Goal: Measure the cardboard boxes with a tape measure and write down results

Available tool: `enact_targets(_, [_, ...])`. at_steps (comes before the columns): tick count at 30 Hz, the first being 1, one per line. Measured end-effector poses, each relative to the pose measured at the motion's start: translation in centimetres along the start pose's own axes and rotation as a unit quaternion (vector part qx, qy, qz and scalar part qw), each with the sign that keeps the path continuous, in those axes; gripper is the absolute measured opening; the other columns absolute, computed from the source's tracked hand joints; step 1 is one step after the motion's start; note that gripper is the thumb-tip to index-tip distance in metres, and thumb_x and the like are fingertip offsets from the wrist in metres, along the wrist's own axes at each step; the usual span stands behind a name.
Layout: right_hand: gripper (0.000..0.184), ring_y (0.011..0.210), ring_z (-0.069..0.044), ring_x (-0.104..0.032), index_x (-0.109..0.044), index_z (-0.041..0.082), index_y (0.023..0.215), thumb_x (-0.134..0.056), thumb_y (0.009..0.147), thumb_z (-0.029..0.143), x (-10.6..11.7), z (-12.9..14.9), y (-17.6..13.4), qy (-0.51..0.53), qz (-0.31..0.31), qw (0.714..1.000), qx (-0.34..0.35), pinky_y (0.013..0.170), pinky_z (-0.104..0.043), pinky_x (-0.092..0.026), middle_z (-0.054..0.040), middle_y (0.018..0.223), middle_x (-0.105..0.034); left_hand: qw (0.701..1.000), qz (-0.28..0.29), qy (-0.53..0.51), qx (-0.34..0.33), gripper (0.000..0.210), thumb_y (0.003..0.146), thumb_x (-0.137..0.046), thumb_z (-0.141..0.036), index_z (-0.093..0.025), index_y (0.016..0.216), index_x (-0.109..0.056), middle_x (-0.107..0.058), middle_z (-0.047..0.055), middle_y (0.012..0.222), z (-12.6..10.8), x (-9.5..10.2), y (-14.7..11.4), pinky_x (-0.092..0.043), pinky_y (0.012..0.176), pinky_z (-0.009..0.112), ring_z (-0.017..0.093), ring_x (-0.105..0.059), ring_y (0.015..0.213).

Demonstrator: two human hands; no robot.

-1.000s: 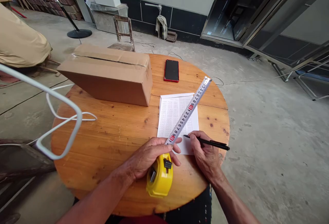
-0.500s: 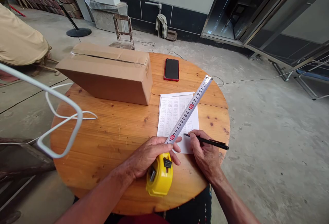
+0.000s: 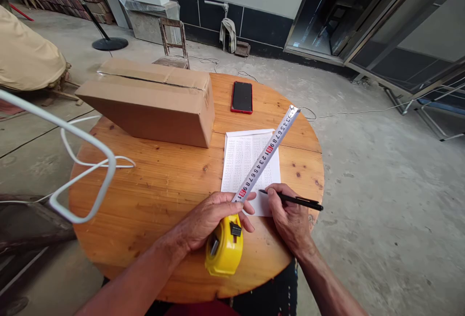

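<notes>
Tape [image 3: 225, 255] in my left hand [image 3: 212, 213] by the counter's [image 3: 160, 180] near edge, blade [image 3: 267, 154] slanting over the paper [image 3: 234, 161], perhaps for reading while my right hand [image 3: 292, 215] grips the pen [image 3: 303, 202].

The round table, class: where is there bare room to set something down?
Widest: left of the paper, between the cardboard box and left hand. Smaller: right of the paper, between the tape blade, right hand and edge of the table. Narrow: between phone and paper. Crowded: the paper's lower part, with both hands, blade and pen.
</notes>
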State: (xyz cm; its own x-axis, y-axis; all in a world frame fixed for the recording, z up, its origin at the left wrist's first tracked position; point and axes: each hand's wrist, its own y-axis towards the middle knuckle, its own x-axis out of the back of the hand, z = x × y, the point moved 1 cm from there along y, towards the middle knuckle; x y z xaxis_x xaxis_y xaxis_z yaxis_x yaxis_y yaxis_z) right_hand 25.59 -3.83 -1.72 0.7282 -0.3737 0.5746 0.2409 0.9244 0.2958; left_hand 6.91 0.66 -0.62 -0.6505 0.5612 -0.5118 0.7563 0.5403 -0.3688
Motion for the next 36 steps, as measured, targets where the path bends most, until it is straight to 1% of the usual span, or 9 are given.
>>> enact_targets(9, [0.016,0.050,-0.010,-0.050,-0.061,0.019,0.081,-0.050,0.090,0.026,-0.05,-0.42,-0.25,0.020,-0.016,0.999,-0.028,0.048,-0.022,-0.042,0.0023,0.065,-0.059,1.000,-0.003,0.001,-0.003,0.022,0.089,-0.050,-0.023,-0.015,0.093,-0.070,-0.077,0.010,0.081,-0.04,0.10,0.12,-0.024,0.107,0.038,0.025,-0.046,0.128])
enact_targets(18, [0.016,0.049,-0.010,-0.048,-0.061,0.019,0.080,-0.050,0.089,0.024,-0.14,-0.31,-0.09,0.008,-0.008,1.000,-0.019,0.048,-0.022,-0.040,0.0034,0.059,-0.055,1.000,-0.001,-0.002,0.004,0.022,0.089,-0.051,-0.026,-0.015,0.095,-0.070,-0.076,0.010,0.079,0.10,0.10,0.04,-0.031,0.101,0.036,0.025,-0.051,0.122])
enact_targets(20, [0.017,0.049,-0.010,-0.048,-0.061,0.019,0.079,-0.049,0.090,0.025,-0.10,-0.36,-0.13,0.014,-0.006,1.000,-0.022,0.047,-0.022,-0.039,0.0036,0.059,-0.054,1.000,-0.001,0.002,0.005,0.023,0.089,-0.051,-0.026,-0.015,0.095,-0.070,-0.076,0.010,0.080,0.13,0.10,0.00,-0.032,0.100,0.036,0.025,-0.054,0.117])
enact_targets(23, [0.016,0.049,-0.010,-0.046,-0.061,0.019,0.081,-0.050,0.090,0.026,-0.02,-0.44,-0.25,0.023,-0.011,0.999,-0.037,0.047,-0.022,-0.039,0.0042,0.058,-0.053,1.000,-0.004,0.010,0.011,0.024,0.089,-0.051,-0.027,-0.015,0.095,-0.070,-0.075,0.009,0.081,0.11,0.12,-0.05,-0.033,0.098,0.037,0.025,-0.063,0.100])
enact_targets(25, [0.016,0.049,-0.010,-0.046,-0.061,0.019,0.081,-0.050,0.090,0.026,-0.02,-0.42,-0.29,0.022,-0.012,0.999,-0.040,0.047,-0.022,-0.039,0.0042,0.059,-0.053,1.000,-0.004,0.010,0.014,0.024,0.089,-0.051,-0.028,-0.015,0.095,-0.070,-0.075,0.009,0.081,0.09,0.13,-0.06,-0.033,0.098,0.038,0.024,-0.065,0.093])
enact_targets(28, [0.016,0.050,-0.010,-0.047,-0.061,0.019,0.080,-0.049,0.090,0.025,-0.06,-0.26,-0.22,0.016,-0.005,0.999,-0.029,0.048,-0.022,-0.039,0.0039,0.059,-0.054,1.000,-0.003,0.004,0.012,0.023,0.089,-0.051,-0.027,-0.015,0.096,-0.070,-0.075,0.010,0.080,0.03,0.09,-0.01,-0.035,0.096,0.037,0.026,-0.061,0.105])
enact_targets(32, [0.017,0.050,-0.010,-0.048,-0.060,0.018,0.078,-0.049,0.089,0.024,0.05,-0.15,-0.14,0.003,-0.014,1.000,-0.021,0.048,-0.022,-0.040,0.0033,0.059,-0.055,1.000,-0.002,0.015,-0.002,0.023,0.089,-0.051,-0.027,-0.016,0.095,-0.070,-0.076,0.011,0.081,-0.10,-0.03,0.11,-0.032,0.100,0.037,0.025,-0.042,0.130])
enact_targets(34, [0.017,0.048,-0.010,-0.048,-0.060,0.018,0.078,-0.049,0.089,0.025,0.20,-0.16,-0.17,-0.002,-0.023,0.999,-0.026,0.047,-0.022,-0.039,0.0036,0.058,-0.055,1.000,-0.001,0.023,-0.012,0.023,0.089,-0.051,-0.028,-0.016,0.093,-0.070,-0.076,0.011,0.080,-0.15,-0.06,0.11,-0.029,0.103,0.038,0.024,-0.036,0.135])
enact_targets(36, [0.018,0.047,-0.010,-0.048,-0.060,0.018,0.078,-0.049,0.089,0.026,0.36,-0.15,-0.19,-0.007,-0.033,0.999,-0.032,0.046,-0.022,-0.039,0.0038,0.057,-0.055,1.000,-0.003,0.024,-0.012,0.022,0.089,-0.052,-0.028,-0.017,0.091,-0.070,-0.076,0.012,0.080,-0.15,-0.07,0.07,-0.027,0.105,0.039,0.024,-0.035,0.136])
